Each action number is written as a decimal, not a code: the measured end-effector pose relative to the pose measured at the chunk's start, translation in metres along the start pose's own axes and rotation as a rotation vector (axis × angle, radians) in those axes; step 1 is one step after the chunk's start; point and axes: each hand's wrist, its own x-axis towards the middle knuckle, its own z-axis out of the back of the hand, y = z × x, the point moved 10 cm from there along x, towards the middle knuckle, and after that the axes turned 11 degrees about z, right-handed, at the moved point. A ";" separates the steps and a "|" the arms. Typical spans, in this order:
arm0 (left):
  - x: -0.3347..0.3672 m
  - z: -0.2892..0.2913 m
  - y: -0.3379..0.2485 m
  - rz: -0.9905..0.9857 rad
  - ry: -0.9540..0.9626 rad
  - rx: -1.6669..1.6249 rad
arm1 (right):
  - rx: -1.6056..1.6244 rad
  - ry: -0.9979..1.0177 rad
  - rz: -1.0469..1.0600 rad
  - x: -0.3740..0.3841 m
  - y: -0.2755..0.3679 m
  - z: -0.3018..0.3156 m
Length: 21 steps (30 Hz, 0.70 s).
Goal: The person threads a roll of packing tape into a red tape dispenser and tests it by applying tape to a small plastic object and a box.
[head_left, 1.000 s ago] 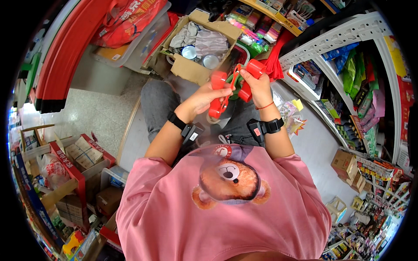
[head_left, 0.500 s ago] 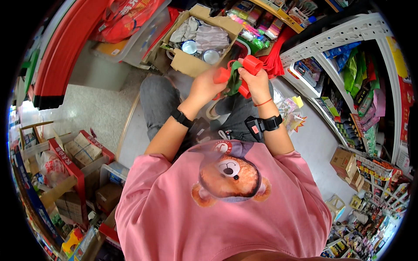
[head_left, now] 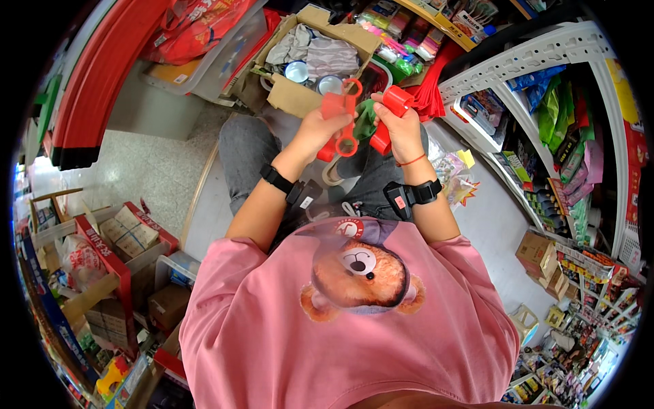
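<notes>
My left hand (head_left: 317, 132) is closed round a red plastic piece (head_left: 334, 103). Round rings show at two ends of that piece, and my fingers cover its middle. In my right hand (head_left: 405, 132) is a second red plastic piece (head_left: 397, 99) with rounded, tube-like ends, pinched between thumb and fingers. Soft green material (head_left: 366, 117) hangs beside the right fingers, in the gap between the hands; whether they grip it I cannot tell. Both hands are above my lap, a little apart, and the two red pieces do not touch.
Beyond my hands stands an open cardboard box (head_left: 294, 101) with grey cloths and round tins. A white metal shelf (head_left: 524, 58) full of packages rises on the right. Plastic bins (head_left: 153, 102) stand at the far left, and boxes (head_left: 129, 235) at the near left.
The hands have drawn apart. The left one has moved slightly left and turned its red piece, so the ringed ends now show. Less of the green material shows between them.
</notes>
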 end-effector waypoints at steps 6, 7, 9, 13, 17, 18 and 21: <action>0.000 -0.006 0.005 0.045 0.087 0.044 | 0.018 0.032 -0.024 -0.001 -0.010 -0.006; 0.001 -0.009 0.007 0.054 0.101 0.065 | 0.029 0.049 -0.030 -0.003 -0.010 -0.011; -0.002 -0.017 0.008 0.084 0.157 0.102 | 0.073 0.079 -0.064 -0.005 -0.017 -0.016; -0.005 -0.022 0.010 0.111 0.203 0.049 | 0.056 0.089 -0.032 -0.005 -0.013 -0.018; -0.009 -0.019 0.002 0.089 0.121 -0.140 | 0.090 0.154 -0.054 -0.008 -0.008 -0.027; -0.010 -0.021 0.000 0.086 0.149 -0.148 | 0.107 0.179 -0.051 -0.009 -0.008 -0.030; -0.007 -0.021 0.008 0.140 0.158 -0.154 | -0.026 0.153 -0.064 -0.010 -0.008 -0.025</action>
